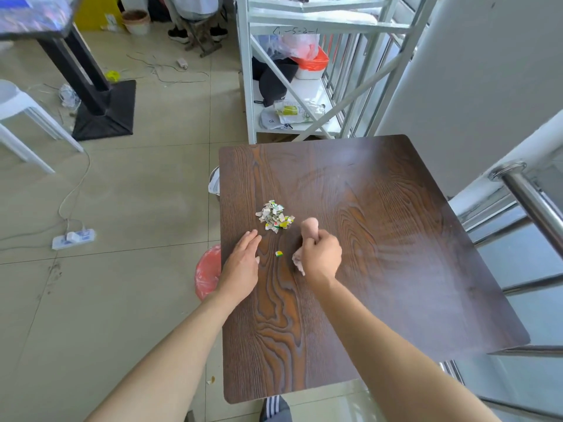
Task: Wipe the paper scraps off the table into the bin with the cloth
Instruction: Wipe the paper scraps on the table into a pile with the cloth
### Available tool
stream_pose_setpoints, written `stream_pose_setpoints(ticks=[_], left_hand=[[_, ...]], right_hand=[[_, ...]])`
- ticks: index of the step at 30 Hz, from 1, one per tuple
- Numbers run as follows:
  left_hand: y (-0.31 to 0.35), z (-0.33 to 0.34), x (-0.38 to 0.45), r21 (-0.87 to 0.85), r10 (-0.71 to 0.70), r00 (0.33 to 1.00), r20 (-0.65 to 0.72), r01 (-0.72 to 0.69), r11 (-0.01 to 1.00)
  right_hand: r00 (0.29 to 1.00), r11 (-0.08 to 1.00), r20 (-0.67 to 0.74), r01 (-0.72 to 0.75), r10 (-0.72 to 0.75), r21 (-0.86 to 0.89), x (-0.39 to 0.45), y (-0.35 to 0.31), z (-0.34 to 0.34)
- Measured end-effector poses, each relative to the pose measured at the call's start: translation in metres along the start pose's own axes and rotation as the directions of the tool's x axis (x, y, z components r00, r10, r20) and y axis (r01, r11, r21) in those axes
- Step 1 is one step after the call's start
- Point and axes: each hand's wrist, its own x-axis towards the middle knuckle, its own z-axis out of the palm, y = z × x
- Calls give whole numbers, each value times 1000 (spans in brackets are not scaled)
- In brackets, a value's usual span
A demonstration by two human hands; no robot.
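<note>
A small heap of torn paper scraps (275, 216) lies on the dark wooden table (380, 239), left of its middle. One stray yellow-green scrap (279, 254) sits nearer me, between my hands. My right hand (321, 257) is shut on a bunched pinkish cloth (309, 229), whose end pokes up just right of the heap. My left hand (243, 263) rests flat and open on the table near its left edge, holding nothing. The bin with a red liner (207, 271) stands on the floor under that left edge, mostly hidden by my left arm and the table.
A white metal shelf rack (292, 71) with bags stands behind the table. A steel railing (530, 196) runs along the right. On the floor at left lie a power strip (73, 238) with cables, a black table base (103, 111) and a white plastic chair (18, 117).
</note>
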Motion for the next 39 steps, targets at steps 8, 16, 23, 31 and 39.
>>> stream_pose_setpoints(ticks=[8,16,23,31,39], left_hand=[[8,1,-9,23,-54,997,-56,55,998],[-1,2,-16,101,-56,996,-64,62,993],[0,-1,-12,82,-54,998,-32,57,995],[-1,3,-9,145,5,997,-75,6,989],[0,7,-5,283,5,998,-70,15,959]], right_hand=[[936,907,22,-347,352,237,-28,-21,36],[980,944,61,-201,192,260,15,-56,50],[987,995,-147,-79,69,-60,43,-30,2],[997,980,54,-38,49,-197,46,-60,36],[990,939,132,94,-53,-331,51,-72,62]])
